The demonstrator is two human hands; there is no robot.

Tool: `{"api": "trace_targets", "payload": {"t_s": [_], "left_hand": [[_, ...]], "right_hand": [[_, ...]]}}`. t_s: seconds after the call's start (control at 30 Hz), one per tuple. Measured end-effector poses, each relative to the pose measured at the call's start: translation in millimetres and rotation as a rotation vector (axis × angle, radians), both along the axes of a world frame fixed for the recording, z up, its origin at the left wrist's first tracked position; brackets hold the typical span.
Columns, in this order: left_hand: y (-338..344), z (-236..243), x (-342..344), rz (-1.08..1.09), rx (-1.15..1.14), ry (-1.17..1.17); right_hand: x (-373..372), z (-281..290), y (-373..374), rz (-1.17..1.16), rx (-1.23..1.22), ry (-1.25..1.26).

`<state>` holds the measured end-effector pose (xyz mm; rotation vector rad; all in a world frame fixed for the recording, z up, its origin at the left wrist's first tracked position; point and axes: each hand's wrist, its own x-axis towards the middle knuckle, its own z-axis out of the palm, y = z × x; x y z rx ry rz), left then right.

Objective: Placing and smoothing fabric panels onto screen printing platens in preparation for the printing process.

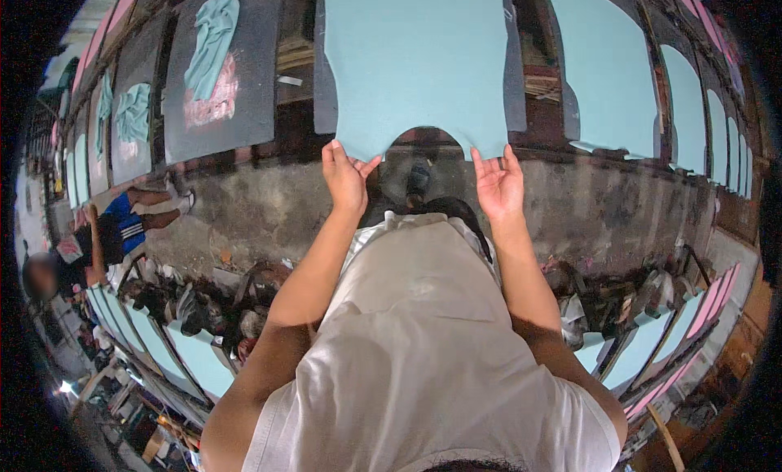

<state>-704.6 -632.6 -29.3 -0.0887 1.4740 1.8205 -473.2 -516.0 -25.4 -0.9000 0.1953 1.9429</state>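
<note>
A light blue-green cut shirt panel (415, 61) lies spread over a dark flat board (513, 81) in front of me, its curved neck notch facing my body. My left hand (349, 179) pinches the left shoulder edge of the panel between thumb and fingers. Over on the other side of the notch, my right hand (499, 185) holds the right shoulder edge the same way. Both near corners reach past the board's near edge.
To the left, a board (220, 122) carries a crumpled blue-green cloth (213, 44). On the right, more panels (607, 65) lie flat on a row of boards. Another person (122, 228) stands at far left in the concrete aisle (269, 211). Behind me runs another row of panels (199, 358).
</note>
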Motion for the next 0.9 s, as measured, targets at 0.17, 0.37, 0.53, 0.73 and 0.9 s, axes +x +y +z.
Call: {"api": "trace_targets", "payload": {"t_s": [0.17,0.37,0.53,0.73,0.9], "left_hand": [[5.4,2.4,4.4,-0.021,0.028,0.006],[1.4,-7.7,2.5,0.017,0.004,-0.012],[-0.2,-1.3,-1.3,-0.046,-0.003,0.03],[2.2,-1.9,-0.8,-0.057,-0.02,0.017],[4.3,-3.4,3.5,-0.002,-0.044,-0.005]], "right_hand": [[4.6,-3.0,2.4,0.008,-0.008,-0.002],[4.4,-13.7,1.2,0.053,-0.003,-0.024],[-2.8,-12.7,-0.6,0.04,-0.024,-0.058],[-6.8,-5.3,2.2,0.025,-0.06,-0.1],[1.4,-11.8,1.8,0.029,0.013,-0.001]]}}
